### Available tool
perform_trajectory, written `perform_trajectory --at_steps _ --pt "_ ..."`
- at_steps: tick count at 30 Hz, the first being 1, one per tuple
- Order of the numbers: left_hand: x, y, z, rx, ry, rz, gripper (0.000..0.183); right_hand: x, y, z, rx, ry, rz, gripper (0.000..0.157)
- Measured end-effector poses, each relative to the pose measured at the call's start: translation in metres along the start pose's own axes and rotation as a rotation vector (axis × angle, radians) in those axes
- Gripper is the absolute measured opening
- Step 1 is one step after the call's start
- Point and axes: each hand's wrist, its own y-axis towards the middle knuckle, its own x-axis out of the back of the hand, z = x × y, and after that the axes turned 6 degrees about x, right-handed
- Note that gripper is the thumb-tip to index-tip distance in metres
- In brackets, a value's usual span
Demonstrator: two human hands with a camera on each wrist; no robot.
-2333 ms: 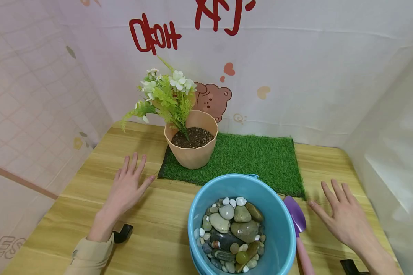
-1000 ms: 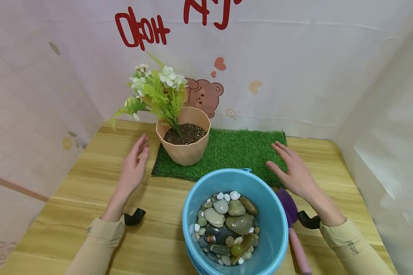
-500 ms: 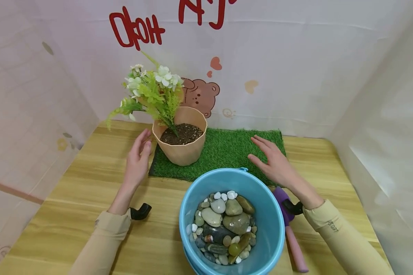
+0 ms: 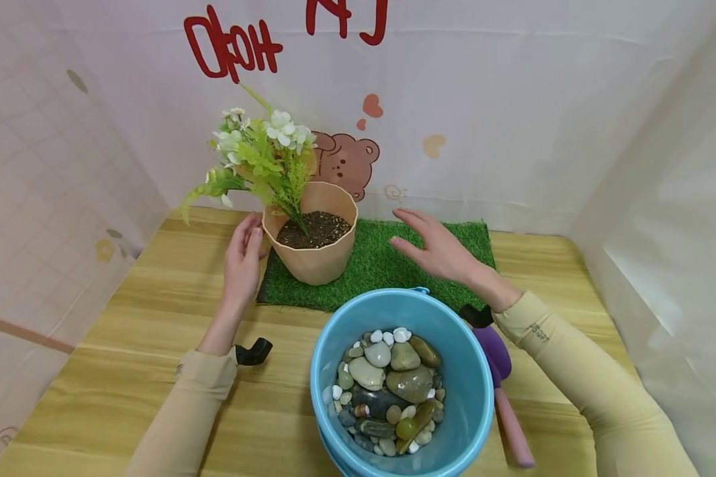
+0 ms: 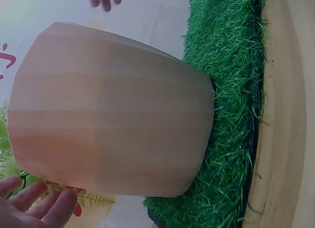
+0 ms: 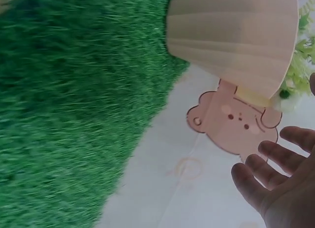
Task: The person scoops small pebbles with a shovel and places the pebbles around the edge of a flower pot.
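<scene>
A peach flower pot (image 4: 313, 264) with dark soil (image 4: 317, 230) and a leafy plant with white flowers (image 4: 268, 152) stands at the left end of a green turf mat (image 4: 388, 258). My left hand (image 4: 242, 262) is at the pot's left side, its fingers slightly bent beside the wall; whether they touch it I cannot tell. Over the mat, to the right of the pot, my right hand (image 4: 438, 248) hovers with fingers extended towards it and holds nothing. In the right wrist view, a gap separates the right hand's fingers (image 6: 266, 174) from the pot.
A blue bucket (image 4: 323, 371) of stones and pebbles (image 4: 394, 391) stands in front of the mat. To its right lies a trowel (image 4: 513, 427) with a purple blade and pink handle, partly hidden by the bucket. White printed sheets (image 4: 513, 132) enclose the table's back and sides.
Both hands have come up from the table and closed in on the pot, the left reaching its side and the right sweeping left over the mat. The pot stays in place.
</scene>
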Motion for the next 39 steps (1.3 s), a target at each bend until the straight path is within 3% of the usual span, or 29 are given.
perform_trajectory --at_steps 8,17,25,39 --pt "-0.004 0.009 -0.005 0.040 -0.062 -0.022 0.055 0.004 0.047 0.017 0.010 0.042 0.038 0.063" --pt "-0.010 0.013 -0.006 0.120 -0.109 -0.017 0.055 -0.005 0.082 0.026 0.018 0.115 0.130 0.063" --pt "-0.014 0.017 -0.004 0.111 -0.096 -0.014 0.056 -0.011 0.096 0.029 0.006 0.191 0.177 0.062" --pt "-0.016 0.018 0.002 0.087 -0.054 0.023 0.057 -0.022 0.103 0.027 -0.018 0.286 0.172 0.054"
